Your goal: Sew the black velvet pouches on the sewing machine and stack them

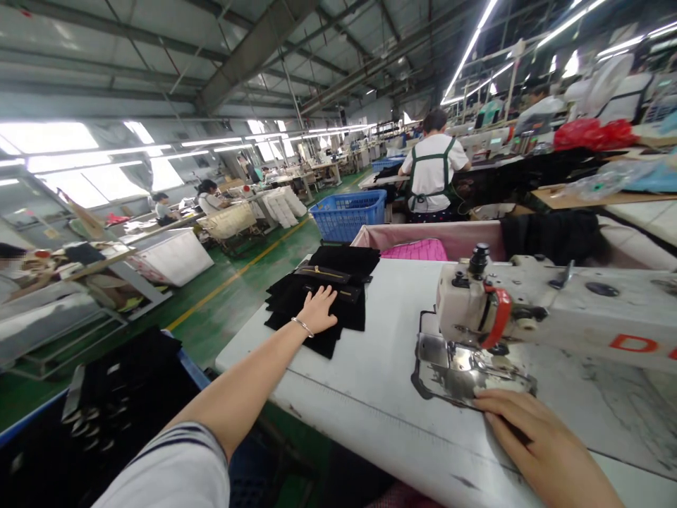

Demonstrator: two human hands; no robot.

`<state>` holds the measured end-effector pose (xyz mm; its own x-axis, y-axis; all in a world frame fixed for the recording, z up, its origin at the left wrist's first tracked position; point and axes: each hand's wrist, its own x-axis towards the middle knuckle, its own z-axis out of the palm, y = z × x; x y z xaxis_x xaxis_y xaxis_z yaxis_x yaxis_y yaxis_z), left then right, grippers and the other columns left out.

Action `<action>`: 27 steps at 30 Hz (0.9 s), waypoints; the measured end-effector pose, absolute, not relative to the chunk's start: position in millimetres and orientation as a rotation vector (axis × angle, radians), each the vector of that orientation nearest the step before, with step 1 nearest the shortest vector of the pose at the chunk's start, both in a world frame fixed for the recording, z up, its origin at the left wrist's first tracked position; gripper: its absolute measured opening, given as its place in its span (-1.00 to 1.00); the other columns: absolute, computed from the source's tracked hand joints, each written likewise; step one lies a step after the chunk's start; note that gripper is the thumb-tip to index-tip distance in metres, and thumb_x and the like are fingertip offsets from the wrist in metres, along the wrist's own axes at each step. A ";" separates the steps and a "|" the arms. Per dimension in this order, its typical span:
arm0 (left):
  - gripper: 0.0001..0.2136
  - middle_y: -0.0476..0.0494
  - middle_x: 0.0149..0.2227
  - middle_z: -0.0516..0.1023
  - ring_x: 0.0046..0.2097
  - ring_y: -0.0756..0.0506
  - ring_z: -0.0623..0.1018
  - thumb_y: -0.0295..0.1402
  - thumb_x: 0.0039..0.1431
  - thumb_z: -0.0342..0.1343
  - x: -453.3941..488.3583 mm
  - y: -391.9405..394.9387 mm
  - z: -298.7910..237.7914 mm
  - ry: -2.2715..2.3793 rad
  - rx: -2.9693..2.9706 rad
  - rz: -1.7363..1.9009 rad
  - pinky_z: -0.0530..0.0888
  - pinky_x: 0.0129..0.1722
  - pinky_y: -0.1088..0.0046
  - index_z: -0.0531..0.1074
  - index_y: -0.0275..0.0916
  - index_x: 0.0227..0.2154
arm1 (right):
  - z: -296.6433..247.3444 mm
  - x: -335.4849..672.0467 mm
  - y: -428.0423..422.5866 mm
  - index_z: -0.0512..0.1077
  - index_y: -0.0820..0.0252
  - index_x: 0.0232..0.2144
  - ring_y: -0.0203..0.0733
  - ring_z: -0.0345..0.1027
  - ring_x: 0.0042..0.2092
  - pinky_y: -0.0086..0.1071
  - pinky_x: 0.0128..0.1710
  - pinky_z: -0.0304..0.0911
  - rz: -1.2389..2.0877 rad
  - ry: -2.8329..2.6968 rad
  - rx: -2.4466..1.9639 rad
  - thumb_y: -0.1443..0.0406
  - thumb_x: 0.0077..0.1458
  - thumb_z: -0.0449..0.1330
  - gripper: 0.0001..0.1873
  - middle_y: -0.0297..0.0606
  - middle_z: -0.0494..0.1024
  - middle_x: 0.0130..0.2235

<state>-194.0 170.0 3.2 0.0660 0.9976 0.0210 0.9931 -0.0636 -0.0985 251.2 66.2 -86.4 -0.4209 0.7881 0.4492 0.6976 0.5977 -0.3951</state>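
Observation:
My left hand (319, 310), with a bangle at the wrist, reaches out and rests fingers spread on a stack of black fabric pieces (352, 261) at the table's far left corner. A dark strip with a gold-coloured zipper (322, 272) lies across the stack, just beyond my fingertips. My right hand (529, 434) lies low on the table, its fingers stretched to the near edge of the metal plate (455, 370) of the sewing machine (476, 303). I see nothing held in either hand.
A blue crate (198, 374) beside the table at lower left contains black pieces. Beyond the table stand a pink-lined bin (465, 234) and a blue basket (349, 212). A co-worker (434, 169) sits ahead with their back to me. The green aisle floor (248, 257) runs along the left.

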 end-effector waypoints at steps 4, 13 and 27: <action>-0.66 -0.25 0.05 0.41 0.01 -0.18 0.48 -0.23 0.27 0.11 -205.4 183.0 26.3 -2.212 -2.049 0.139 0.47 -0.01 0.12 0.35 -0.30 0.03 | -82.1 248.1 63.3 0.50 -0.03 -0.13 -0.07 0.39 0.02 -0.12 0.07 0.32 0.288 -2.201 -1.191 0.16 0.23 0.05 -0.74 -0.27 0.53 -0.03; -0.68 -0.28 -0.02 0.47 0.06 -0.25 0.46 -0.28 0.37 -0.13 -189.3 139.2 127.7 -2.101 -1.966 -0.067 0.39 0.07 0.14 0.43 -0.34 -0.03 | -70.1 244.3 63.8 0.51 0.01 -0.12 -0.09 0.40 0.00 -0.15 0.05 0.32 0.390 -2.170 -1.185 0.20 0.23 0.06 -0.73 -0.24 0.55 -0.07; -0.48 -0.02 0.37 0.01 0.38 -0.18 0.05 -0.03 0.32 -0.10 -84.2 47.0 -34.6 -1.857 -2.545 -0.206 0.09 0.32 0.11 0.03 0.06 0.30 | -61.5 178.0 2.8 0.27 -0.02 0.20 0.09 0.17 0.21 0.06 0.15 0.12 0.165 -2.361 -1.183 0.08 0.19 0.12 -0.46 -0.19 0.28 0.25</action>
<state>-84.2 47.0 -34.6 0.2996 0.9492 0.0958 0.9472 -0.3080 0.0893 178.0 2.8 -61.5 -0.5040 0.7797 0.3716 0.7205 0.6168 -0.3168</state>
